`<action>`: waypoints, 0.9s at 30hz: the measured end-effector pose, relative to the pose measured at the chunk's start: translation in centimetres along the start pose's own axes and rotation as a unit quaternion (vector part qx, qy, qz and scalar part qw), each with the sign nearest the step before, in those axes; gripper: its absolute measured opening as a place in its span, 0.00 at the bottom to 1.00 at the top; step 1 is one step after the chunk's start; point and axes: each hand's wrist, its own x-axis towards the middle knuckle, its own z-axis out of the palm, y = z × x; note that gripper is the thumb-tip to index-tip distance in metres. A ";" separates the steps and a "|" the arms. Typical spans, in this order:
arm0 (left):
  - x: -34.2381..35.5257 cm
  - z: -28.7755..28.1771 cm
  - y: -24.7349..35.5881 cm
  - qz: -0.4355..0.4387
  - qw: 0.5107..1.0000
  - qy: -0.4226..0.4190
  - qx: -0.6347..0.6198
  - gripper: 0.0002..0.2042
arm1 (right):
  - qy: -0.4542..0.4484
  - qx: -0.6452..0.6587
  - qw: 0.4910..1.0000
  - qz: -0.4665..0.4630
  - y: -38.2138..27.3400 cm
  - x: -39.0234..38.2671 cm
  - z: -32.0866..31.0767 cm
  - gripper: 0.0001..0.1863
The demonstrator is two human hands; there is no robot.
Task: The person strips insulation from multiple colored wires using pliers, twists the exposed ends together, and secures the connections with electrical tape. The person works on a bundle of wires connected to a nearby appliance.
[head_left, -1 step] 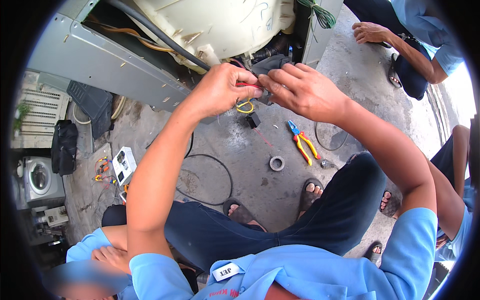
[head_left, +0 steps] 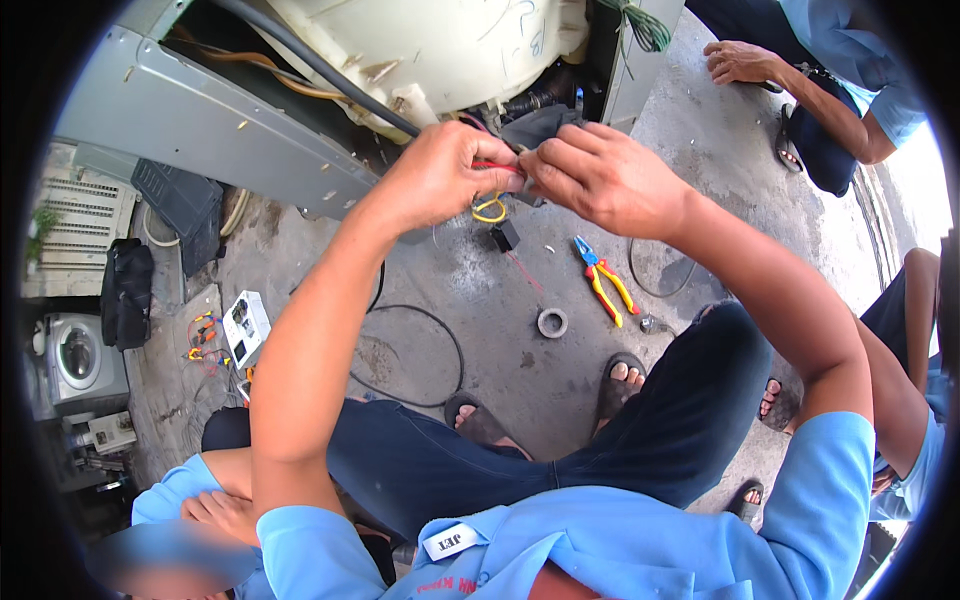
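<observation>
My left hand pinches a red wire between thumb and fingers, in front of an opened machine with a cream tub. Close against it, the fingers of my right hand are closed at the wire's end; what lies between their tips is too small to make out. A yellow wire loop hangs just below the hands. Under it is a small black box with a thin red lead running down from it.
Red-and-yellow pliers and a grey tape roll lie on the concrete floor. A black cable curls beside my left foot. At left are a white box and a black bag. Other people crouch around, one at upper right.
Both hands stay together at the wire with only slight finger movement. The view has shifted very slightly.
</observation>
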 end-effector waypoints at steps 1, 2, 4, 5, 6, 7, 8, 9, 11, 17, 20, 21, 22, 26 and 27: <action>0.3 0.1 0.3 -0.028 1.000 -0.008 0.007 0.10 | -0.019 -0.017 1.000 -0.012 0.4 0.1 -0.5 0.09; 0.4 0.2 0.2 -0.014 1.000 -0.001 0.006 0.10 | -0.001 0.043 0.998 0.036 0.5 0.1 0.1 0.08; 0.5 0.7 -0.1 0.013 1.000 0.014 0.003 0.10 | 0.033 0.160 0.978 0.132 0.2 0.0 1.5 0.06; 0.4 0.9 0.0 0.030 0.999 0.028 -0.025 0.10 | -0.051 0.387 0.821 0.417 -1.1 1.0 1.0 0.08; 0.4 0.9 0.0 0.020 0.999 0.025 -0.029 0.09 | -0.036 0.356 0.844 0.400 -1.0 1.0 0.7 0.08; 0.4 0.9 0.2 0.010 0.999 0.021 -0.033 0.09 | -0.021 0.324 0.865 0.383 -1.0 0.7 0.5 0.08; 0.4 0.7 0.5 -0.001 0.999 0.018 -0.036 0.08 | -0.004 0.293 0.884 0.363 -0.8 0.5 0.3 0.08; 0.4 0.6 0.4 0.003 1.000 0.017 -0.016 0.08 | 0.012 0.262 0.902 0.343 -0.7 0.3 0.1 0.09; 0.7 0.5 0.1 0.010 1.000 0.014 0.023 0.09 | 0.045 0.198 0.931 0.302 -0.4 -0.1 -0.2 0.10; 1.0 0.1 -0.8 0.012 1.000 0.012 -0.020 0.11 | -0.023 -0.015 0.999 0.035 0.6 0.6 -0.1 0.10; 0.8 0.0 -0.4 0.011 0.999 0.050 -0.005 0.11 | -0.061 0.458 0.780 0.421 0.5 1.2 1.9 0.11; 0.5 0.0 -0.5 -0.001 0.999 0.035 -0.017 0.11 | -0.029 0.725 0.475 0.498 0.9 1.2 1.6 0.19; 0.1 0.2 -0.6 -0.008 0.997 0.053 -0.055 0.11 | -0.068 0.756 0.461 0.459 1.4 0.8 1.6 0.21; -0.6 0.7 -2.1 -0.001 0.977 0.114 -0.178 0.11 | -0.344 0.698 0.468 0.420 3.8 -2.5 3.7 0.36; -0.6 1.0 -1.9 0.000 0.970 0.124 -0.208 0.11 | -0.443 0.601 0.489 0.451 3.7 -3.9 6.1 0.40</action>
